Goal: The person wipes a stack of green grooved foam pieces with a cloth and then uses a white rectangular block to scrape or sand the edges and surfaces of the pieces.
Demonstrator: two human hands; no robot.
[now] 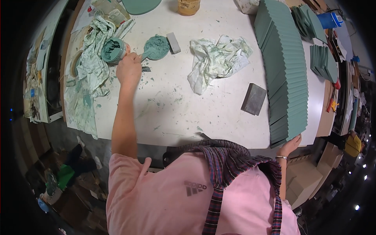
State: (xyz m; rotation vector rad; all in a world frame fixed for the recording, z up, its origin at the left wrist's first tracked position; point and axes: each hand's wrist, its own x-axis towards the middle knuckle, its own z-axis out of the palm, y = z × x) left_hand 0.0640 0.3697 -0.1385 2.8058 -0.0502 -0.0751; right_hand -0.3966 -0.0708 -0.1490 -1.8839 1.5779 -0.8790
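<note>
My left hand (129,70) is closed round a small putty knife (148,53), its blade at a round lid heaped with green putty (157,47). Just left of that hand, an open tin of green putty (112,50) leans on its side. At the table's front right, my right hand (290,145) grips the lower corner of the nearest green panel (281,140), with its fingertips partly hidden. That panel ends a long row of green panels (286,70) standing packed on edge.
A grey block (173,42) lies beside the lid, and a dark sanding block (254,99) near the row. A stained cloth (219,58) is crumpled mid-table; more rags (96,58) lie left. Smaller green panels (323,62) stand at far right. Putty crumbs dot the white tabletop (168,113).
</note>
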